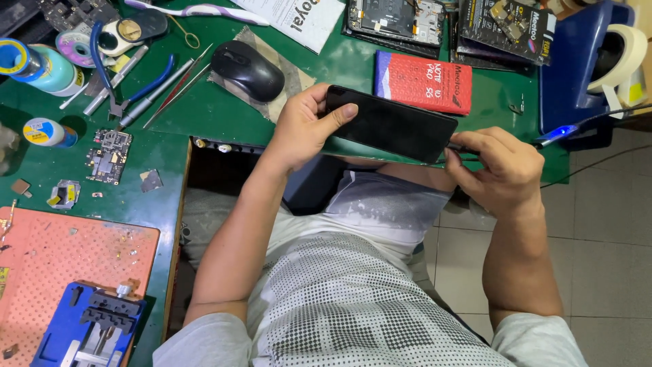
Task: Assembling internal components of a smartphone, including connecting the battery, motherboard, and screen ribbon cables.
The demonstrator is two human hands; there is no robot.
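The left hand (302,126) was closed on one end of a black smartphone (390,124), with the thumb lying on its dark screen. The right hand (499,170) was pinched together on a thin dark tool (460,148) that touched the other end of the phone. The phone was held just above the near edge of the green worktop (224,109), over the person's lap. A black computer mouse (248,69) lay behind the left hand, and a red box (424,83) lay just behind the phone. A blue holder (92,329) stood on the orange mat (61,258) at the near left corner.
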